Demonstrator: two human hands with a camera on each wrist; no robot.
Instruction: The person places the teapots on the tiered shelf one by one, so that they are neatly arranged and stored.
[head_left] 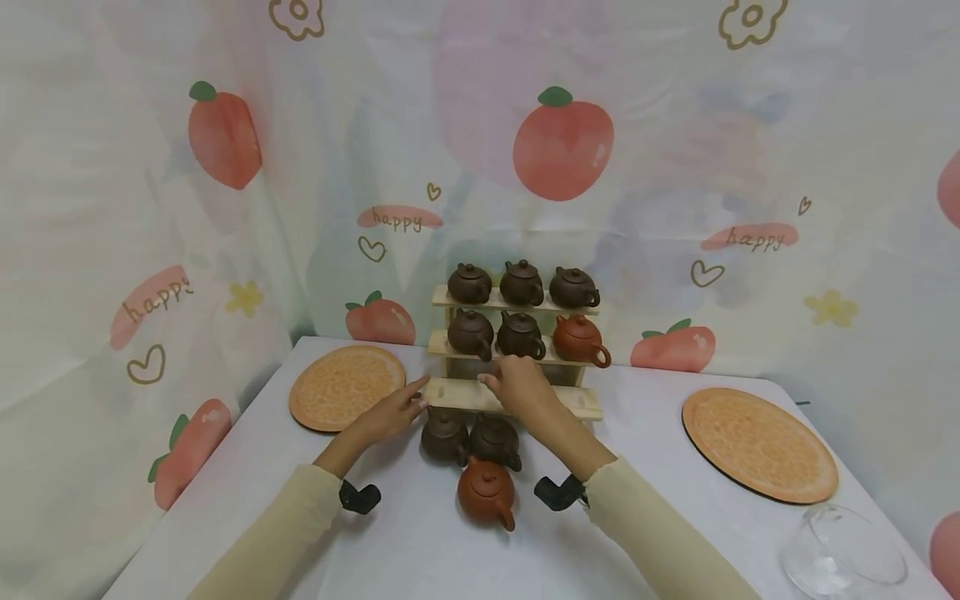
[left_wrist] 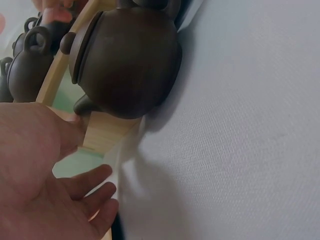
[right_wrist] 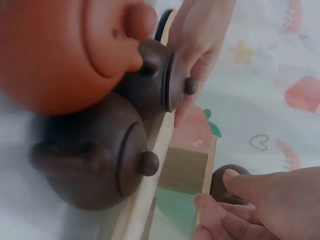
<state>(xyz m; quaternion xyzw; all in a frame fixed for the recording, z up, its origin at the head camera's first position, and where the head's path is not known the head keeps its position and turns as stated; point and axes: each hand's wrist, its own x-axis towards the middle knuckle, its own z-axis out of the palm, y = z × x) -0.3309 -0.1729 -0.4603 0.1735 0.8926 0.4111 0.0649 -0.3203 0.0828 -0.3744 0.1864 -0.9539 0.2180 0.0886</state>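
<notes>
Wooden three-tier rack [head_left: 513, 398] sits at the centre of the head view, back near the peach-print curtain [head_left: 225, 208], and both hands are on its lowest, bare shelf. The left hand [head_left: 390, 412] lies at the shelf's nine o'clock end with fingers straight, tips touching the wood. The right hand [head_left: 521, 387] covers the middle of that shelf, fingers bent over its back edge; whether they actually clamp the board I can't tell from here. Six small clay teapots fill the two upper tiers, five dark brown and one reddish [head_left: 579, 340] at the three o'clock end of the middle tier. On the white-clothed counter [head_left: 300, 517], at six o'clock from the rack, stand two dark brown teapots [head_left: 468, 437] touching the shelf front, with a rust-red teapot [head_left: 486, 493] just beside them, nearer the person. Round orange mats lie at nine [head_left: 347, 386] and three o'clock [head_left: 757, 443]; a clear glass bowl [head_left: 840, 554] is at five.

Left wrist view: the open palm [left_wrist: 45, 185] is flat, fingers spread against the shelf's pale end [left_wrist: 102, 132], likely steadying it.

Right wrist view: fingertips [right_wrist: 240, 187] press a dark pot on the tier behind the board, so the hand looks partly curled but not wrapped round anything.
</notes>
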